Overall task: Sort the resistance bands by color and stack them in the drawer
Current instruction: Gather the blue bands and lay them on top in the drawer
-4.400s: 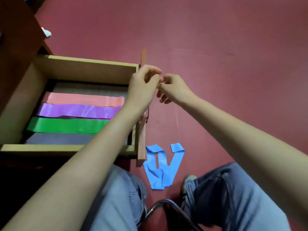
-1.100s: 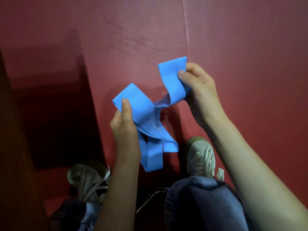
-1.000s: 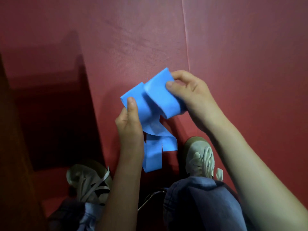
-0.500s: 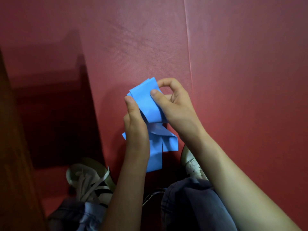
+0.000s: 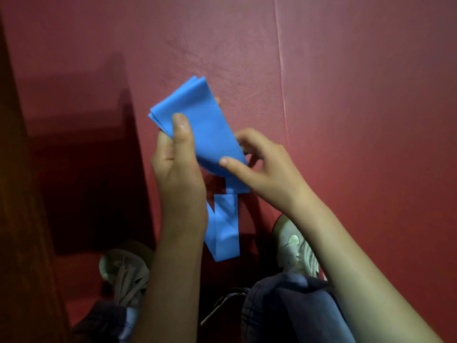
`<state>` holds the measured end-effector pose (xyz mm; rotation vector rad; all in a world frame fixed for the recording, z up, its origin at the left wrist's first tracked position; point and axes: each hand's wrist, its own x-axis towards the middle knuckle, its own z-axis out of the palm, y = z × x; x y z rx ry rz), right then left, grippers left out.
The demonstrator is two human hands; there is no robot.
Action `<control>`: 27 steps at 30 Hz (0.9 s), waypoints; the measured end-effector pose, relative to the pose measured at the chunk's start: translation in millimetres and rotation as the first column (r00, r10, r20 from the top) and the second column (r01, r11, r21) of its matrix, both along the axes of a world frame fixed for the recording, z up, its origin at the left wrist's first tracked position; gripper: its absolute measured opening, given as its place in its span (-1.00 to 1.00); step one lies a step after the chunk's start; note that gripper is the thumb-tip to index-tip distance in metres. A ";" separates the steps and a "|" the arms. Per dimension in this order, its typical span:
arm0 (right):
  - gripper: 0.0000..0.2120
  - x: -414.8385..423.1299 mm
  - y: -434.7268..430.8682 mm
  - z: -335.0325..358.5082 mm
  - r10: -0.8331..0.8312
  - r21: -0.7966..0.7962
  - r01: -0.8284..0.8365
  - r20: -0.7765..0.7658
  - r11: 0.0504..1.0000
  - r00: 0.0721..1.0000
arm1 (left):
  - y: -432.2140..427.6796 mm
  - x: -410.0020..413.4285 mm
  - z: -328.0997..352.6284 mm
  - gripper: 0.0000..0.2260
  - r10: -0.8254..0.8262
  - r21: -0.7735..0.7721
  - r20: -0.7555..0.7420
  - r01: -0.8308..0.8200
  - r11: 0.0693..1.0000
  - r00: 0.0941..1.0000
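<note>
- Above the red floor mat (image 5: 358, 100), between the two hands, the blue resistance band (image 5: 207, 125) is held up off the ground, well in front of the knees.
- Its upper part is folded into a flat stack of several layers, tilted so that the top corner points up and away from the person.
- The left hand (image 5: 176, 167) grips the left edge of the stack, with the thumb pressed flat on the top face and the other fingers hidden beneath.
- The right hand (image 5: 265, 169) pinches the stack's lower right corner, thumb on top and curled fingers behind the band.
- Below the hands, a loose tail of the band hangs down between the forearms, creased and doubled on itself; whether its end touches the mat cannot be told.
- Near the bottom, a left shoe (image 5: 123, 266) and a right shoe (image 5: 295, 246) rest on the mat either side of the tail, with jeans (image 5: 284, 308) over the knees.
- Dark wooden furniture (image 5: 17, 219) fills the left edge.
</note>
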<state>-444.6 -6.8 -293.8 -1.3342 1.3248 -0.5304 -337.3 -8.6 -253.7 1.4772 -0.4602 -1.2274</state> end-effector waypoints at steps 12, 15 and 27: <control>-0.92 -18.8 6.4 -0.3 -0.108 0.332 0.025 0.236 0.943 0.966 | -7.2 -8.1 20.0 -0.68 -0.163 -0.103 -0.131 0.151 0.983 0.978; -0.85 -17.3 12.2 -6.4 -0.038 0.379 -0.061 0.249 0.923 0.968 | -8.6 -7.7 23.5 -0.73 -0.130 -0.116 -0.158 0.112 0.987 0.979; -0.82 -17.1 29.2 -46.6 -0.295 0.030 0.304 -0.177 0.952 0.939 | -14.0 1.7 17.3 -0.77 -0.229 -0.106 -0.096 0.219 0.970 0.969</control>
